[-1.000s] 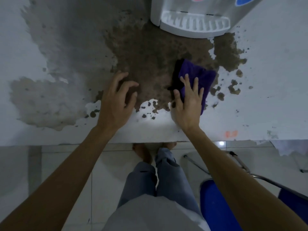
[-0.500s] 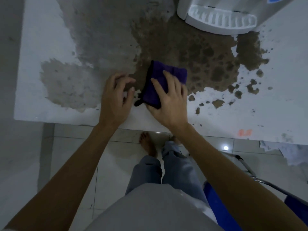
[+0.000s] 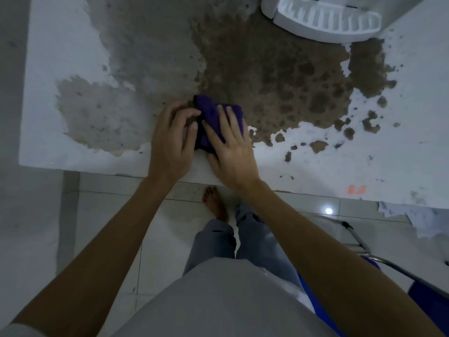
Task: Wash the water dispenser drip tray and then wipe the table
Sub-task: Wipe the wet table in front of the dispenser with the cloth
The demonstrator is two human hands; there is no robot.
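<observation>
Cloth [image 3: 213, 117]: purple, bunched under my right hand [image 3: 230, 147], fingers spread flat to press it onto the desk [image 3: 73, 57]. My left hand [image 3: 171, 139], fingers curled, seemingly steadies its edge. Drip tray [image 3: 325, 23]: seated in the dispenser beyond my right hand.

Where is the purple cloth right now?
In the head view the purple cloth lies on the white table near its front edge, at the brown stain's near-left fringe, under the right hand, with the left hand beside it.
</observation>
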